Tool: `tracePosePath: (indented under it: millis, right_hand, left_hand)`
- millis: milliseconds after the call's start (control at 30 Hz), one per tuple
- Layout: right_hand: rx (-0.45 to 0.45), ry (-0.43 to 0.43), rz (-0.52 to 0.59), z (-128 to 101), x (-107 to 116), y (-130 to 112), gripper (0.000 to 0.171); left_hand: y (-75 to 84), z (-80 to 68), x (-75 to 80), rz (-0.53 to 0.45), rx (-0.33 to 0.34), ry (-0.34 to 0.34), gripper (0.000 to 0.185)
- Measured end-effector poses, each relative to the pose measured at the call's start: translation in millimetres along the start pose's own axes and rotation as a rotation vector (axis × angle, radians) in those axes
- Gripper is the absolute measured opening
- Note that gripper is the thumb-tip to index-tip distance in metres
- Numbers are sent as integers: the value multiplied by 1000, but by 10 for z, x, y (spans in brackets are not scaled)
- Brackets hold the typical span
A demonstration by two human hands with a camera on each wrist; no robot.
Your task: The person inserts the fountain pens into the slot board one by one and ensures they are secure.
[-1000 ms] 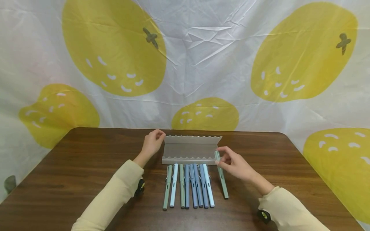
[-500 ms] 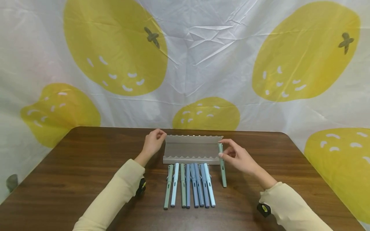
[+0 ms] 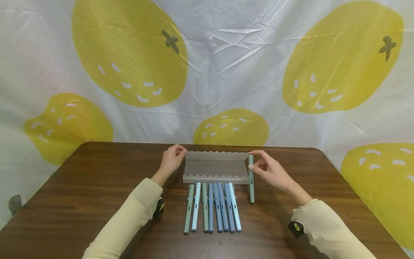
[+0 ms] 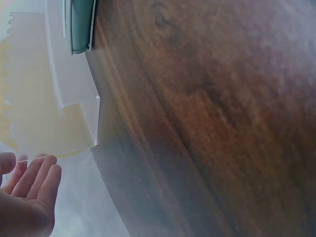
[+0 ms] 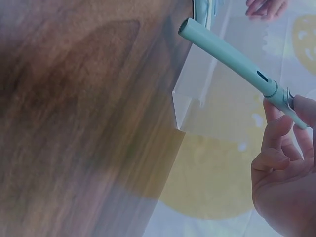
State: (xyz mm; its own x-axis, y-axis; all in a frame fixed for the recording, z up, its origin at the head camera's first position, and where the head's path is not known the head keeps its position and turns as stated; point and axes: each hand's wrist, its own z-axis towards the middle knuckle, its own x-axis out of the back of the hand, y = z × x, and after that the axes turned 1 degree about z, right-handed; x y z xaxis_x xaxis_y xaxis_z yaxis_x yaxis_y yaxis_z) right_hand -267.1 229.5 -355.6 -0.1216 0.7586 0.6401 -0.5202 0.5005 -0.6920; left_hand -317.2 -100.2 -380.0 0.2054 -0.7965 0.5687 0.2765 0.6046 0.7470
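Note:
A clear pen stand [image 3: 215, 167] with scalloped edges is near the back of the table. At its upper left corner, my left hand [image 3: 172, 158] pinches the edge between thumb and fingers; the left wrist view shows that hand [image 4: 30, 192] at the sheet's end. My right hand [image 3: 271, 171] pinches a light green fountain pen [image 3: 251, 183] near its clip end, beside the stand's right end. The right wrist view has this pen [image 5: 224, 53] sloping, its far end off the fingers. In front of the stand, several green and blue pens [image 3: 211, 208] lie side by side.
The brown wooden table [image 3: 106, 187] runs under everything. Behind its far edge hangs a white cloth [image 3: 223, 79] with large yellow fruit prints.
My right hand has moved up and slightly right, carrying the green pen from over the stand's front corner to beside its right end. The left hand stays at the stand's corner.

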Motion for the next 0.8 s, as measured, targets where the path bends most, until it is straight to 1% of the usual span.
tracePosePath:
  millis: [100, 400, 567, 800]
  right_hand:
    - [4, 9, -16, 14, 28, 0, 39]
    - [28, 57, -27, 87, 94, -3, 38]
    - [0, 43, -32, 111, 137, -23, 39]
    - [-7, 38, -42, 152, 191, -51, 39]
  left_hand:
    - [2, -4, 2, 2, 9, -8, 20]
    - [19, -13, 15, 5, -1, 1, 19]
    - [18, -10, 8, 6, 3, -1, 19]
    - [25, -15, 9, 2, 2, -3, 18]
